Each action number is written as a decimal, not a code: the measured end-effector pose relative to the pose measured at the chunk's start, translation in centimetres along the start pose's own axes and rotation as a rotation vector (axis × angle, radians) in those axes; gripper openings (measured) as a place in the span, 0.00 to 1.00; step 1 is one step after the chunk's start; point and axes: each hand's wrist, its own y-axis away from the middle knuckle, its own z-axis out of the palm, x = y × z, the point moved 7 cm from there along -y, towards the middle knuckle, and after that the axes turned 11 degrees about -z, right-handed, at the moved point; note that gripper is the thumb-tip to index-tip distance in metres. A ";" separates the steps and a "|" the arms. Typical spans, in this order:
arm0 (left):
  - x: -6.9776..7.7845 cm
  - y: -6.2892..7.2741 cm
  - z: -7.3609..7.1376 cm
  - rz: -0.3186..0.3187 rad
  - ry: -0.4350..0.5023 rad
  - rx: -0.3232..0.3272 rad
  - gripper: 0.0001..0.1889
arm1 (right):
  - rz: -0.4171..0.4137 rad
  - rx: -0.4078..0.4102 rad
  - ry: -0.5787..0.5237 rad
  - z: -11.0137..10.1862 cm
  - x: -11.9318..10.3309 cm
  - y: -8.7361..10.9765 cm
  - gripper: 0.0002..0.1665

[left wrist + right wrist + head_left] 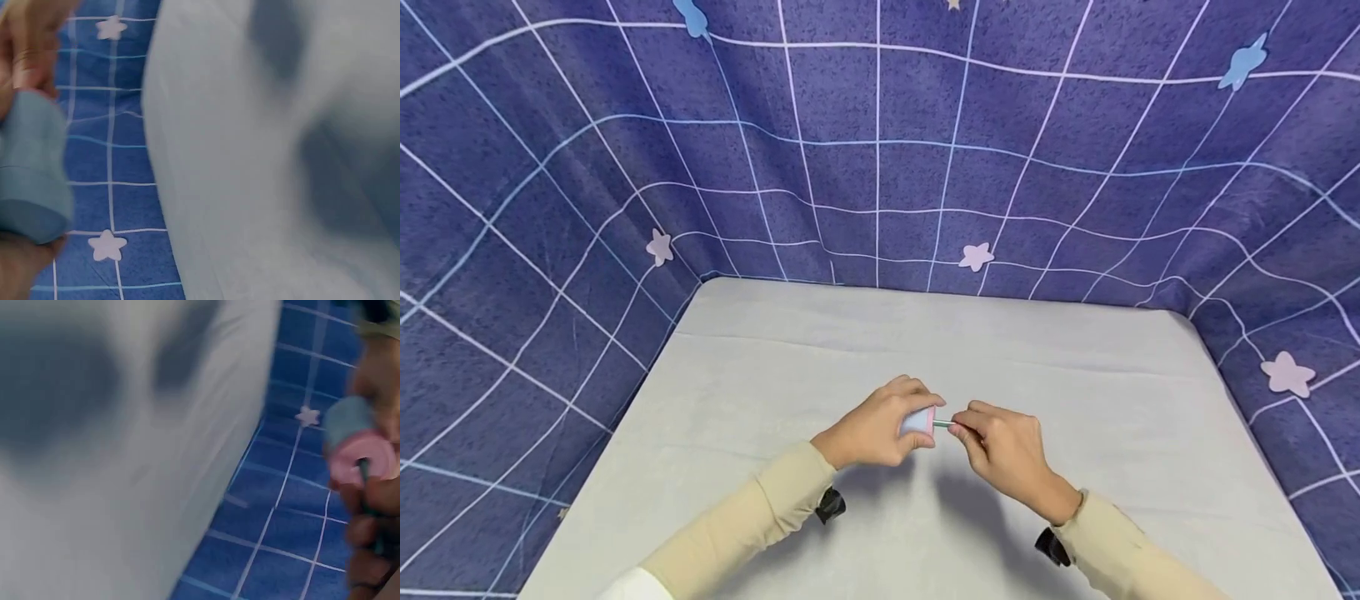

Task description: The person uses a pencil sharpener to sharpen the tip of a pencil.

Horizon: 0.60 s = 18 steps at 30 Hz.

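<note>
Above the pale surface, my left hand (872,427) grips a small light blue, pink-ended cylinder that looks like a pencil sharpener (914,422), thumb on the near side and fingers on the far side. Facing it, my right hand (1009,448) pinches a thin green pencil (943,423). The pencil's far end sits in the hole of the pink face (350,452), so its tip is hidden. From the left wrist view, the blue body of the sharpener (34,147) shows at the left edge, with the fingers partly cut off.
A table under a white cloth (820,333) spreads below both hands. Blue-purple fabric (850,175) with grid lines and star shapes hangs behind and at the sides. Dark straps (831,505) sit at the sleeve cuffs.
</note>
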 end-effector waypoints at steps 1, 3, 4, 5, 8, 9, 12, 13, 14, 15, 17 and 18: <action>0.2 0.2 0.2 0.041 -0.042 0.031 0.24 | 0.093 -0.062 -0.070 0.1 0.3 0.0 0.10; 0.7 0.7 0.7 0.146 -0.135 0.109 0.24 | 0.288 -0.210 -0.239 0.7 1.1 0.3 0.05; 1.0 1.0 0.9 0.204 -0.188 0.155 0.24 | 0.375 -0.278 -0.346 1.1 1.5 0.6 0.06; 1.2 1.2 1.2 0.257 -0.240 0.201 0.25 | 0.454 -0.340 -0.467 1.5 1.9 0.9 0.08; 1.7 2.1 2.2 0.385 -0.375 0.324 0.25 | 0.678 -0.496 -0.812 3.0 2.6 2.1 0.12; 1.8 2.4 2.6 0.411 -0.407 0.350 0.25 | 0.729 -0.531 -0.896 3.4 2.8 2.5 0.13; 1.7 2.8 3.2 0.442 -0.469 0.383 0.26 | 0.790 -0.582 -1.017 4.3 2.8 3.2 0.15; 1.5 2.8 3.2 0.438 -0.478 0.379 0.26 | 0.777 -0.582 -1.017 4.4 2.8 3.1 0.16; 1.4 2.8 3.1 0.430 -0.480 0.371 0.26 | 0.751 -0.572 -1.008 4.5 2.7 3.0 0.17; 1.2 2.7 2.9 0.418 -0.479 0.359 0.26 | 0.709 -0.554 -0.986 4.6 2.7 2.9 0.17; 0.8 2.4 2.3 0.380 -0.458 0.329 0.25 | 0.605 -0.501 -0.872 4.4 2.6 2.3 0.13; 0.5 2.2 2.0 0.356 -0.442 0.312 0.25 | 0.544 -0.462 -0.792 4.2 2.6 2.0 0.10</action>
